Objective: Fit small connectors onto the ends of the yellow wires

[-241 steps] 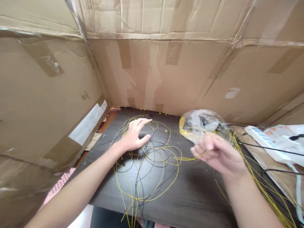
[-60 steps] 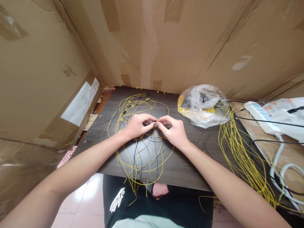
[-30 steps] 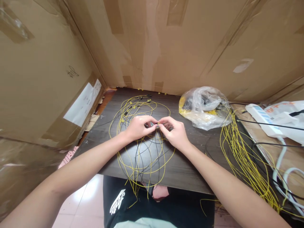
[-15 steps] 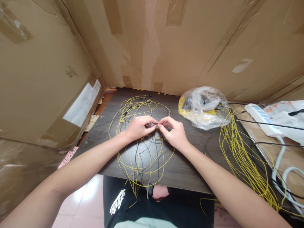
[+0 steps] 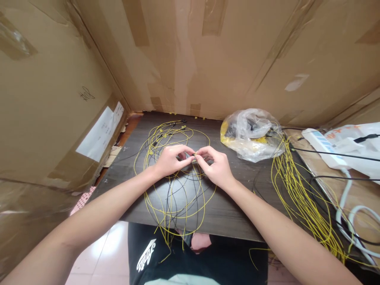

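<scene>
My left hand [image 5: 170, 161] and my right hand [image 5: 217, 168] meet above the dark table, thumbs and forefingers pinched together at the fingertips. Between them is a small dark end of a wire [image 5: 194, 155], mostly covered by the fingers. Beneath both hands spreads a loose tangle of thin yellow wires [image 5: 166, 217], with black ones among them. Some strands hang over the table's front edge. At the back of the tangle, several wires end in small black connectors [image 5: 183, 121] with bits of yellow tape near them.
A clear plastic bag [image 5: 255, 136] with yellow and dark contents sits at the back right. A thick bunch of yellow wires [image 5: 297, 194] runs from beside it toward the front right. A white power strip [image 5: 323, 146] lies further right. Cardboard walls [image 5: 184, 59] enclose the table [image 5: 234, 206].
The whole view has shifted slightly. My hands stay pinched together at nearly the same spot over the wires, with a dark bit now showing between the fingertips.
</scene>
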Action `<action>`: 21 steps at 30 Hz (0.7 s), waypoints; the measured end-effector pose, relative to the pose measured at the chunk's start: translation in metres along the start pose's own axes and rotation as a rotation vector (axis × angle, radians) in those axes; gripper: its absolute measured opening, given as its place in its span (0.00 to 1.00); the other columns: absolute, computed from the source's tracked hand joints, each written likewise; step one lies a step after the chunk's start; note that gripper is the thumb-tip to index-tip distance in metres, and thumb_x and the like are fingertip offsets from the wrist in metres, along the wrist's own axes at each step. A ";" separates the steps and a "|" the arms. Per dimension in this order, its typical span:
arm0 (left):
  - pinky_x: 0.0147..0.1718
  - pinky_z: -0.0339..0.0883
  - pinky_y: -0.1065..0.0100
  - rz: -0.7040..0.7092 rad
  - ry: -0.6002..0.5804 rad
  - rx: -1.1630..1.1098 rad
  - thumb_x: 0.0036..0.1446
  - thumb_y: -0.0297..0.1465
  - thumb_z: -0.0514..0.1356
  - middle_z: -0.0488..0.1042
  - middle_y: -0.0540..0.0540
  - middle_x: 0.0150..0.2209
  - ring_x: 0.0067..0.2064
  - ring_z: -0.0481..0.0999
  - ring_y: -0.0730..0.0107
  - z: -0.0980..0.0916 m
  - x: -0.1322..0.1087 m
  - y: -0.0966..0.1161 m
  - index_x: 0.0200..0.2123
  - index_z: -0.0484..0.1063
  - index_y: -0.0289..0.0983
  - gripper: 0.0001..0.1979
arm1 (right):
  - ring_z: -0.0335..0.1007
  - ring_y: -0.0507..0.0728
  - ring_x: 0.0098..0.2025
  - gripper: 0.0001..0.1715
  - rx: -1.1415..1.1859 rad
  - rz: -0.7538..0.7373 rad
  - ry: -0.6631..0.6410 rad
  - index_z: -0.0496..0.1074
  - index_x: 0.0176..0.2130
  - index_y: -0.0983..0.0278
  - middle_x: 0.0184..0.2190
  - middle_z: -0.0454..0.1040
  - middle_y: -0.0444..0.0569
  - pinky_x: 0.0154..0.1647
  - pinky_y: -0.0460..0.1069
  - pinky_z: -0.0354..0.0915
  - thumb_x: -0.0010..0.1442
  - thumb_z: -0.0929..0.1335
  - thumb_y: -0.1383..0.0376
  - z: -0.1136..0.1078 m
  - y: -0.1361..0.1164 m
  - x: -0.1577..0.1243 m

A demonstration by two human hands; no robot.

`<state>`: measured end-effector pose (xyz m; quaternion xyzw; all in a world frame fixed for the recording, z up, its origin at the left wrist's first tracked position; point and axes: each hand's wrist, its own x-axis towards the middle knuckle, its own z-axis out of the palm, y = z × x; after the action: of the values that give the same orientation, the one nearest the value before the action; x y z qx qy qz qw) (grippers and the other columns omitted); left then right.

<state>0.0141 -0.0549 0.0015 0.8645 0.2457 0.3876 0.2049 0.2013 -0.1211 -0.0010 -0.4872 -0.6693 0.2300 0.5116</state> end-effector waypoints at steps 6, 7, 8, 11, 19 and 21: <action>0.30 0.69 0.74 0.034 0.010 0.022 0.62 0.31 0.65 0.78 0.51 0.27 0.25 0.74 0.77 0.000 -0.001 -0.002 0.40 0.80 0.36 0.05 | 0.71 0.53 0.32 0.08 -0.122 -0.027 -0.045 0.73 0.36 0.62 0.33 0.76 0.48 0.30 0.48 0.66 0.67 0.66 0.63 -0.001 0.000 0.001; 0.30 0.69 0.74 0.040 0.012 0.025 0.62 0.31 0.65 0.78 0.51 0.27 0.25 0.74 0.77 0.000 -0.001 -0.002 0.40 0.80 0.36 0.05 | 0.70 0.53 0.31 0.10 -0.143 -0.035 -0.061 0.73 0.35 0.63 0.32 0.75 0.47 0.31 0.48 0.65 0.68 0.65 0.63 -0.002 0.001 0.001; 0.30 0.69 0.74 0.045 0.010 0.027 0.62 0.30 0.65 0.77 0.51 0.27 0.25 0.74 0.77 0.000 0.000 -0.002 0.40 0.80 0.36 0.05 | 0.69 0.53 0.31 0.11 -0.158 -0.042 -0.076 0.73 0.35 0.63 0.30 0.74 0.47 0.32 0.48 0.64 0.68 0.64 0.63 -0.002 0.002 0.001; 0.30 0.69 0.74 0.050 -0.003 0.031 0.62 0.31 0.65 0.78 0.51 0.28 0.25 0.74 0.77 0.000 0.000 -0.002 0.39 0.80 0.36 0.05 | 0.68 0.53 0.31 0.12 -0.171 -0.053 -0.113 0.72 0.34 0.63 0.29 0.74 0.47 0.34 0.49 0.64 0.69 0.63 0.64 -0.003 0.004 0.001; 0.29 0.69 0.73 0.016 -0.014 0.045 0.62 0.32 0.65 0.79 0.51 0.27 0.25 0.74 0.77 0.000 -0.001 -0.005 0.39 0.81 0.37 0.06 | 0.69 0.54 0.31 0.11 -0.176 -0.036 -0.123 0.75 0.36 0.63 0.31 0.76 0.48 0.34 0.49 0.64 0.69 0.65 0.64 -0.003 0.006 0.001; 0.29 0.68 0.73 -0.002 -0.019 0.052 0.62 0.33 0.65 0.78 0.51 0.27 0.24 0.73 0.77 0.000 -0.001 -0.005 0.39 0.81 0.37 0.06 | 0.70 0.55 0.32 0.10 -0.180 -0.030 -0.124 0.75 0.36 0.63 0.31 0.77 0.48 0.35 0.50 0.64 0.68 0.65 0.64 -0.003 0.006 0.001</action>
<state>0.0117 -0.0519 -0.0018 0.8729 0.2546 0.3729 0.1849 0.2064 -0.1180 -0.0047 -0.5058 -0.7248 0.1910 0.4270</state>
